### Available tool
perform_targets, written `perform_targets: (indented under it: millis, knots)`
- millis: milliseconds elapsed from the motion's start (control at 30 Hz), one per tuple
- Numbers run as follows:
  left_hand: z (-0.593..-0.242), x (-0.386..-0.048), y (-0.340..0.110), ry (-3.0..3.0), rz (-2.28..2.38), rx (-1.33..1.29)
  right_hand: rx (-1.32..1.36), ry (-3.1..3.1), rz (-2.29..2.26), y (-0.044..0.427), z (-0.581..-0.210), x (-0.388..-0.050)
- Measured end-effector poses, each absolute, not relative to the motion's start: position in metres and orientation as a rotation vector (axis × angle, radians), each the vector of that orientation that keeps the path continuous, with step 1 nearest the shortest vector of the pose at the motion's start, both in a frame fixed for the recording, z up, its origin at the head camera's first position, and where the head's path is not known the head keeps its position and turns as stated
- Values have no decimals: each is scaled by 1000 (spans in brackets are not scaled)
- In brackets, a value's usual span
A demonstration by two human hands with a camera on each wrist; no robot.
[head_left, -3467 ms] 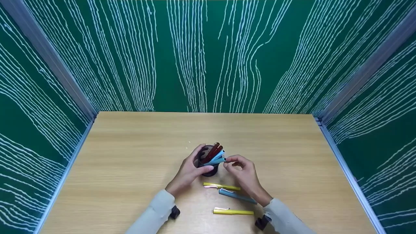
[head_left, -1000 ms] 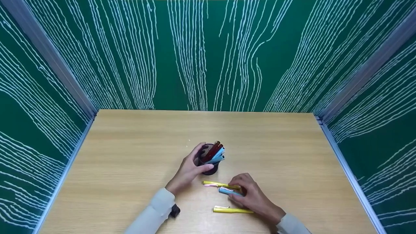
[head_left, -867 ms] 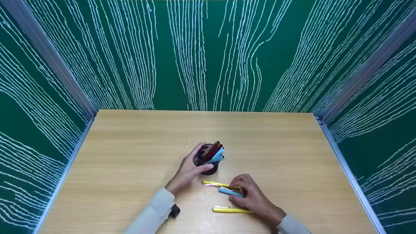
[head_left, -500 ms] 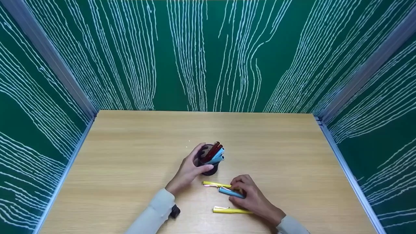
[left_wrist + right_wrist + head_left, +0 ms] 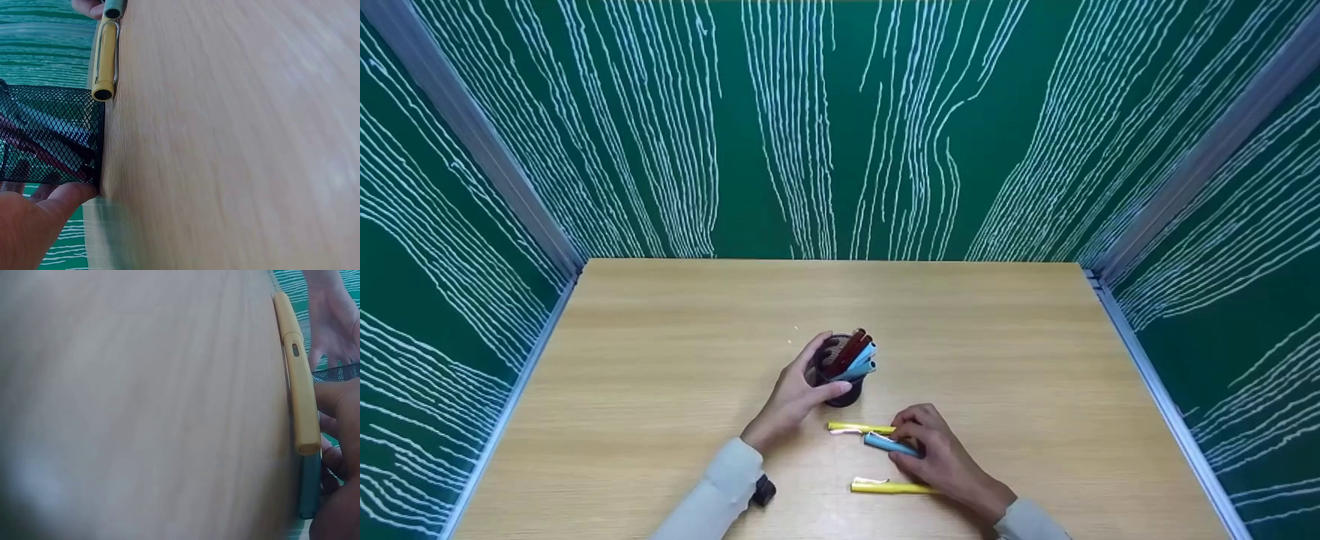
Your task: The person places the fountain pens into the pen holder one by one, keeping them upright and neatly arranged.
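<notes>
The person's left arm comes in from the near edge of the tabletop [image 5: 660, 337] and angles forward, and its left hand [image 5: 793, 391] is wrapped round the black mesh cup [image 5: 846, 397], thumb across the near side, fingers reaching along the far side. The cup stands upright on its base, with dark red pens [image 5: 850, 352] and light blue pens [image 5: 861, 363] leaning out over its rim on the right. The right hand [image 5: 943, 456] is lower and further right, palm turned down, the knuckles arched up and the wrist slanting back toward the near right corner. It pinches the loose blue pen [image 5: 885, 442], thumb on the near side and curled fingers on the far side, the clipped end poking out to the left; that pen lies near the cup, on the near side of it. Just beyond is the far yellow pen [image 5: 851, 427], its right end hidden by the fingers. The near yellow pen [image 5: 889, 487] lies closer to the person, clip facing away, its right end close by the right hand. Pale sleeves [image 5: 714, 480] cover both forearms, and a black wrist device [image 5: 763, 490] shows beside the left cuff.
</notes>
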State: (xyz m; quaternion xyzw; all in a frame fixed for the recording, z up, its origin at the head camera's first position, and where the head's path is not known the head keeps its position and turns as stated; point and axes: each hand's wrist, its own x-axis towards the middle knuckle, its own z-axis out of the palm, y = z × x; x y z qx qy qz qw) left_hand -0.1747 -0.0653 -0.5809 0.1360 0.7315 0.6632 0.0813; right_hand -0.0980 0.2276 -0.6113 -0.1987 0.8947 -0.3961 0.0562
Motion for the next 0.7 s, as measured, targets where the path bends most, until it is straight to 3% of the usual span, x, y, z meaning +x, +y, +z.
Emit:
perform_targets:
  millis: [300, 533, 700]
  knots:
    - [-581, -173, -65, 2199, 1959, 395, -586, 2665, -1266, 229, -602, -99]
    - [-582, -174, -65, 2137, 2014, 419, -745, 2744, -1385, 231, -601, -99]
    - [-583, -175, -65, 2136, 2014, 432, -596, 2720, -1437, 232, -593, -101]
